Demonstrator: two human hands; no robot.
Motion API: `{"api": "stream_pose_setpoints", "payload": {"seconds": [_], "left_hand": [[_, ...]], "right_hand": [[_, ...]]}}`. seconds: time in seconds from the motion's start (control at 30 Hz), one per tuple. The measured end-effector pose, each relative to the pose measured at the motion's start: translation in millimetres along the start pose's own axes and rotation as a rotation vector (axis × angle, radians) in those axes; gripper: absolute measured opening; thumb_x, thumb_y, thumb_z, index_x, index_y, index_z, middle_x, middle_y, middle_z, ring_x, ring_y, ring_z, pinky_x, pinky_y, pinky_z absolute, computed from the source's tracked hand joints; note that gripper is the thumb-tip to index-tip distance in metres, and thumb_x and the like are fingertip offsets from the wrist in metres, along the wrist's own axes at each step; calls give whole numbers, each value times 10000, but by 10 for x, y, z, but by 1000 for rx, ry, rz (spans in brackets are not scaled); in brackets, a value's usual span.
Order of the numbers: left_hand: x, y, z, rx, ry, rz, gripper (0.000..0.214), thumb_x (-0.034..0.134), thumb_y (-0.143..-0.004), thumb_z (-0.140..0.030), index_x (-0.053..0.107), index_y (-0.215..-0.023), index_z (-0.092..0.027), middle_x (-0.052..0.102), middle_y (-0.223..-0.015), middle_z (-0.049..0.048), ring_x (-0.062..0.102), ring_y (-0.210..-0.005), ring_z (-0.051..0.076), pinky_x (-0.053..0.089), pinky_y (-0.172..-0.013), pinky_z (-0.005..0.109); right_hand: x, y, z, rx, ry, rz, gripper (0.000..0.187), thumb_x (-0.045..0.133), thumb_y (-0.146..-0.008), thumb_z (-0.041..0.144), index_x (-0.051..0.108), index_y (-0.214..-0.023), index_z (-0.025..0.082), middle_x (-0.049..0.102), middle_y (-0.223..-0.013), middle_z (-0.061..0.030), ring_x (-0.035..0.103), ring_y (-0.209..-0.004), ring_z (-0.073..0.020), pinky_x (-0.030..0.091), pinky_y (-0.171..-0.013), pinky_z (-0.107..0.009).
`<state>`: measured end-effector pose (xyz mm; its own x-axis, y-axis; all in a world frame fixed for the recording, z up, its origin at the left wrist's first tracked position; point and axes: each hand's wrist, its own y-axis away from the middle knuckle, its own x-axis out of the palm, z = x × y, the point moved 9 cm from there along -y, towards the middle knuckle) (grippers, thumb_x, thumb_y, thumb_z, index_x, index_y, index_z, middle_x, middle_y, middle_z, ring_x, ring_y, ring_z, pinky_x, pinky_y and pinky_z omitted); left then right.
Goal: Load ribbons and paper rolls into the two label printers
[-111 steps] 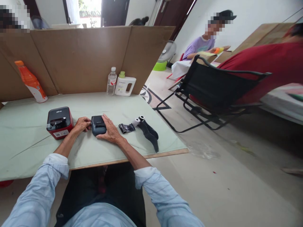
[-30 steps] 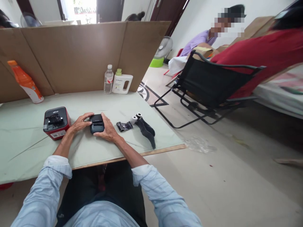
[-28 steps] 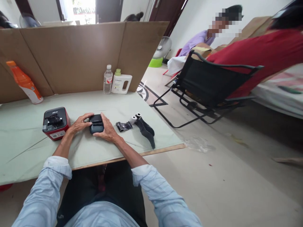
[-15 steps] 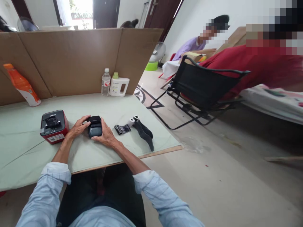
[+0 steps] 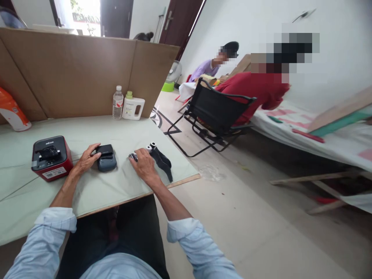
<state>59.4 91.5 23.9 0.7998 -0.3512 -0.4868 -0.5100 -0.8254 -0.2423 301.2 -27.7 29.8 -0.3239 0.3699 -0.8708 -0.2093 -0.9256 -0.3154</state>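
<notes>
My left hand (image 5: 86, 158) grips the left edge of a small dark-grey portable printer (image 5: 107, 163), whose black lid part is at the far end. The printer rests on the green-covered table. To its right, my right hand (image 5: 144, 166) is closed over a shiny black roll (image 5: 133, 157), mostly hidden under the fingers. Just beyond that hand lie two white-cored rolls (image 5: 153, 145) with long black strips (image 5: 162, 161) trailing toward the table edge. A red and black box (image 5: 52, 159) stands left of my left hand, with a crumpled black piece (image 5: 49, 152) on top.
A cardboard screen (image 5: 87, 77) stands along the back. Before it are a clear water bottle (image 5: 117, 102), a white jug (image 5: 133, 107) and an orange bottle (image 5: 13, 110). To the right are a black folding chair (image 5: 213, 102) with a seated person in red (image 5: 247, 93), and another person further back.
My right hand has left the printer and moved right onto the shiny black roll. My left hand stays on the printer. The view has turned to the right.
</notes>
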Motion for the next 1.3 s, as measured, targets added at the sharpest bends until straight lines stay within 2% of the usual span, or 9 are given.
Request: {"api": "stream_pose_setpoints", "payload": {"seconds": [0.17, 0.3, 0.37, 0.47, 0.57, 0.67, 1.0, 1.17, 1.3], "left_hand": [[4, 14, 17, -4, 26, -7, 653, 639, -868, -489, 609, -1450, -194, 564, -1528, 135, 525, -1432, 318, 510, -1140, 450], [5, 16, 10, 6, 32, 7, 644, 673, -829, -443, 629, -1425, -203, 572, -1516, 129, 536, -1416, 325, 545, -1087, 439], [1, 5, -5, 13, 12, 12, 631, 673, -823, -436, 644, -1407, -199, 595, -1485, 128, 556, -1389, 323, 555, -1069, 434], [-15, -20, -20, 17, -11, 7, 623, 660, -843, -463, 651, -1407, -198, 625, -1455, 124, 580, -1360, 319, 545, -1082, 445], [-36, -49, -16, 21, -16, -14, 627, 641, -871, -511, 654, -1411, -193, 642, -1454, 126, 589, -1356, 319, 485, -1157, 476], [-51, -86, 24, 7, -8, -48, 626, 622, -886, -543, 669, -1396, -185, 653, -1463, 134, 592, -1361, 324, 432, -1206, 495], [-43, -170, 90, -95, 66, -139, 664, 619, -846, -614, 713, -1319, -159, 715, -1397, 123, 638, -1314, 313, 467, -1178, 439], [-58, -186, 54, -93, 59, -174, 657, 595, -857, -646, 726, -1281, -161, 729, -1368, 121, 638, -1315, 313, 461, -1184, 438], [-65, -201, 61, -97, 57, -201, 632, 583, -869, -648, 735, -1246, -164, 739, -1339, 123, 642, -1304, 313, 464, -1181, 445]], "right_hand": [[101, 32, -118, 134, 165, 193, 225, 702, -974, 376, 717, -1083, 179, 715, -1199, -147, 658, -1163, -284, 515, -891, -335], [99, 50, -101, 137, 154, 158, 257, 708, -968, 386, 714, -1119, 179, 707, -1212, -148, 666, -1162, -303, 527, -865, -347], [66, 22, -37, 66, 106, 90, 281, 694, -971, 373, 705, -1175, 180, 692, -1230, -153, 656, -1172, -312, 537, -890, -370], [51, -43, 198, -157, -66, 2, 342, 684, -966, 331, 677, -1277, 187, 678, -1253, -151, 642, -1180, -302, 538, -985, -411], [97, -83, 485, -386, -260, -25, 432, 736, -932, 340, 658, -1338, 215, 670, -1280, -139, 624, -1208, -300, 527, -1068, -457], [191, -124, 671, -481, -344, -16, 499, 782, -906, 351, 648, -1365, 211, 663, -1306, -141, 613, -1227, -303, 528, -1090, -479], [256, -270, 903, -407, -222, 69, 390, 750, -951, 290, 694, -1332, 228, 696, -1290, -121, 625, -1205, -279, 533, -1055, -425], [260, -328, 996, -349, -89, 130, 181, 643, -1028, 277, 773, -1153, 265, 734, -1191, -72, 639, -1149, -239, 521, -996, -348], [247, -337, 1020, -358, -103, 107, 213, 560, -1066, 248, 771, -1095, 253, 751, -1166, -64, 660, -1125, -206, 505, -1002, -312]]}}
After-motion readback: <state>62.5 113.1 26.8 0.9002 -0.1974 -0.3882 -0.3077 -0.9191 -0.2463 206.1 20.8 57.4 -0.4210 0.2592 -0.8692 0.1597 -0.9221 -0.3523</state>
